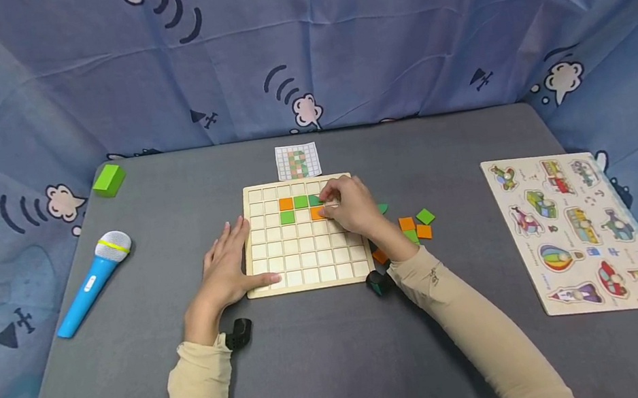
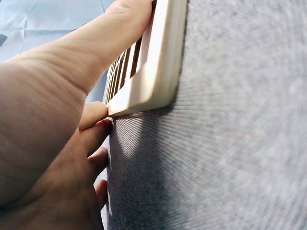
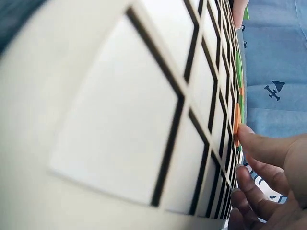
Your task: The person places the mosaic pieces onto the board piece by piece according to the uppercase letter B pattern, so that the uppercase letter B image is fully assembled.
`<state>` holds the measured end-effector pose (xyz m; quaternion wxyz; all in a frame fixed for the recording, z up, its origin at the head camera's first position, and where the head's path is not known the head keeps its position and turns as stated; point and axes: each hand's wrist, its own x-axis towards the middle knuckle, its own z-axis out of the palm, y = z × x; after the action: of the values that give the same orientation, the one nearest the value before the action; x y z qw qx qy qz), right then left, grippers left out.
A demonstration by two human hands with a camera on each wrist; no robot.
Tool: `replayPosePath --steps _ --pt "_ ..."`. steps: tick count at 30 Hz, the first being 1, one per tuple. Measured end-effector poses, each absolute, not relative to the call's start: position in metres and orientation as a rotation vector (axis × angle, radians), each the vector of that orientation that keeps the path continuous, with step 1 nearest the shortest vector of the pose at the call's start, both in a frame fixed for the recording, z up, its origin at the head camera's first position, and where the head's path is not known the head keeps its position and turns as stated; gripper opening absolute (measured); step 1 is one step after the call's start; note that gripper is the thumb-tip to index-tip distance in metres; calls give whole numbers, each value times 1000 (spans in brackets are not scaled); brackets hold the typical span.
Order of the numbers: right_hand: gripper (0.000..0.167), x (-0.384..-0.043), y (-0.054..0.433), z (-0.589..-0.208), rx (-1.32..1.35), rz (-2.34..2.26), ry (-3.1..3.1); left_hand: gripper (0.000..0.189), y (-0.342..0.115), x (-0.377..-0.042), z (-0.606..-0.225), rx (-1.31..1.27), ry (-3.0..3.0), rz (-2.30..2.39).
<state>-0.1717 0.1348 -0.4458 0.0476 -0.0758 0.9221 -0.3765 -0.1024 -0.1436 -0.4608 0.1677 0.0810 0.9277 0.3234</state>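
A pale wooden grid board (image 1: 319, 280) lies on the grey table. In its upper cells are an orange tile (image 1: 285, 204), a light green tile (image 1: 300, 202), a darker green tile (image 1: 314, 200) and another light green tile (image 1: 287, 217). My right hand (image 1: 351, 204) is bent over the upper right cells, its thumb and forefinger at a second orange tile (image 1: 316, 214); the right wrist view shows the thumb (image 3: 261, 143) against this orange tile (image 3: 237, 120). Fingers spread, my left hand (image 1: 226, 264) rests along the board's left edge, with its thumb (image 2: 120, 24) over the near corner.
Loose orange tiles (image 1: 424, 231) and green tiles (image 1: 425, 216) lie right of the board, partly behind my right wrist. A printed pattern card (image 1: 297, 161) sits at the board's far edge. Left are a toy microphone (image 1: 91, 282) and a green block (image 1: 108, 181); right, a picture puzzle board (image 1: 584, 235).
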Motion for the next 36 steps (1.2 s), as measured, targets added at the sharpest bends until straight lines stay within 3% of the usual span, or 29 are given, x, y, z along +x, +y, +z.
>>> replayPosePath --steps 18,36 --pt "17 -164 177 -437 -179 -1159 2659 128 -144 -103 -461 246 2641 909" --pt "35 -158 238 -439 -216 -1115 2613 126 -145 -102 -461 255 2638 926"
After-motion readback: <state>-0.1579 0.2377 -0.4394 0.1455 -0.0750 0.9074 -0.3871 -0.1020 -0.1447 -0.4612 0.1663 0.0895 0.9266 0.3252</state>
